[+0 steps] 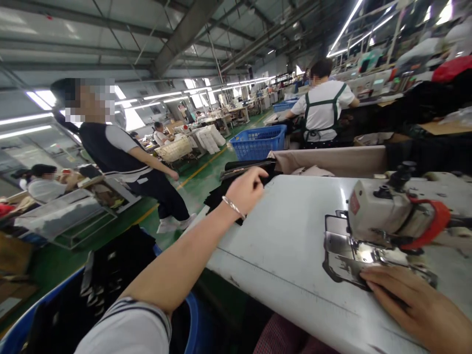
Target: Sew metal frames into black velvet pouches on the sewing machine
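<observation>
My left hand (248,191), a bracelet on its wrist, reaches over the far left edge of the white sewing table. Its fingers are loosely bent, with a gap between finger and thumb, and nothing shows in them. Right beside it are stacked black fabric pieces (217,195), partly covered by the hand. My right hand (416,301) lies with fingers stretched along the front edge of the metal plate (341,263) of a sewing machine (379,211). No fabric shows under the machine's lit needle area, though part of it is hidden.
A blue bin (195,319) of black fabric pieces (110,265) stands below my left arm. Behind the table are a cloth-lined trough (332,160) and a blue basket (258,141). One person (118,147) walks along the green aisle; another (320,108) sits working ahead.
</observation>
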### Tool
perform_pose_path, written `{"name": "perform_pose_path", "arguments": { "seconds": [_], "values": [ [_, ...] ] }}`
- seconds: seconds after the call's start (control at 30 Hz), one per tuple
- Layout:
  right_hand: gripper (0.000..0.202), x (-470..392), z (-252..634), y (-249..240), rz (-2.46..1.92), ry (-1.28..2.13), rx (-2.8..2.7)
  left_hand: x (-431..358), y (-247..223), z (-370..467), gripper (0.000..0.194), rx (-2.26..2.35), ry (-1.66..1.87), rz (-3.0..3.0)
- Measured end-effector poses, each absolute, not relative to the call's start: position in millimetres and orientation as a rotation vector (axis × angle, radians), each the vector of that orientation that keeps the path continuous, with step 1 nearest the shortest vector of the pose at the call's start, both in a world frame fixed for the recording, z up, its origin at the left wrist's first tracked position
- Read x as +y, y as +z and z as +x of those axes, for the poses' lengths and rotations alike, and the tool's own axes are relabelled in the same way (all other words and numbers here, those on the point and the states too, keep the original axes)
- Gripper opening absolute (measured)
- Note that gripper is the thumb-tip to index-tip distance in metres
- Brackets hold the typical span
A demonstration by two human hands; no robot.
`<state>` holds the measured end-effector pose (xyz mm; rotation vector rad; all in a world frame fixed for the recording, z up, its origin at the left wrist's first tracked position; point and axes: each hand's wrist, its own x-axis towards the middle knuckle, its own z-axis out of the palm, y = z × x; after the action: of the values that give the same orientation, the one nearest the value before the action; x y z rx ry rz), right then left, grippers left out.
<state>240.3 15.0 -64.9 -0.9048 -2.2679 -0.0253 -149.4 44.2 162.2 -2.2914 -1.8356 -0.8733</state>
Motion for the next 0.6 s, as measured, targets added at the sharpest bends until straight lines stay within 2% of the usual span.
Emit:
{"name": "perform_pose_path", "arguments": {
  "seconds": [0.07, 0.1, 0.2, 0.3, 0.43, 0.5, 0.6],
  "values": [
    [0.03, 1, 233, -53, -0.941, 0.069, -2.395, 11, 142, -120, 0.029, -1.611, -0.59, -2.937],
    [0.029, -9, 226, -46, -0.998, 0.139, -2.409, -3, 125, -110, 0.033, -1.529, -0.462, -3.051],
    [0.033, -40, 195, -31, -1.142, 0.309, -2.406, -28, 58, -96, 0.049, -1.803, -0.316, -2.722],
    [0.045, -65, 168, -30, -1.25, 0.203, -2.379, -32, 7, -95, 0.058, -1.956, -0.302, -2.631],
    [0.051, -79, 157, -41, -1.303, 0.146, -2.337, -32, -3, -86, 0.065, -2.031, -0.405, -2.57],
    [0.047, -77, 159, -42, -1.283, 0.205, -2.334, -34, 4, -77, 0.052, -2.041, -0.447, -2.584],
    [0.037, -72, 160, -33, -1.278, 0.351, -2.306, -37, 15, -64, 0.013, -2.049, -0.498, -2.672]
  ]
}}
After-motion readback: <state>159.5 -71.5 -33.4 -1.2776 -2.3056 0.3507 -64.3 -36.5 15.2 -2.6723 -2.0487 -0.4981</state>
